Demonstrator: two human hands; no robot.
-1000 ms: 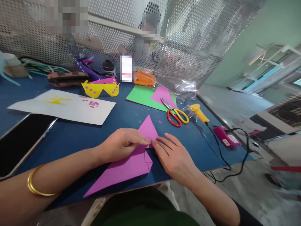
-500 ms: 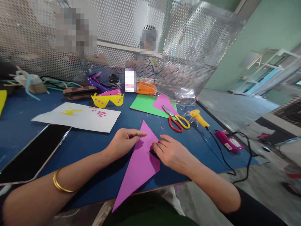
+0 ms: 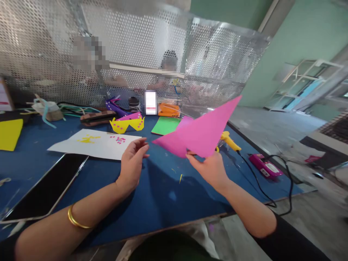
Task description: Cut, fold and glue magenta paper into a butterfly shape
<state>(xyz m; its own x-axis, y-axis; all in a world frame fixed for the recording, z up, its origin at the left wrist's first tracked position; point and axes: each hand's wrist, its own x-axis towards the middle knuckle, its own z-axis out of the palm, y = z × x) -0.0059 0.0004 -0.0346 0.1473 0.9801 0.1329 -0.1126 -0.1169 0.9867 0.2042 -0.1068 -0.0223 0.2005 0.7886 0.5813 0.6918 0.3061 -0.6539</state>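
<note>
Right hand: raised above the blue table, fingers pinching the lower edge of a folded pink paper, held in the air, tip pointing up and right. Left hand: open, empty, hovering just left of the paper, not touching.

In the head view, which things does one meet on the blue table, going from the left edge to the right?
Yellow paper sheet → black tablet → white paper sheet with coloured dots → left hand → pink folded paper triangle, held up by the right hand → magenta rectangular device.
</note>
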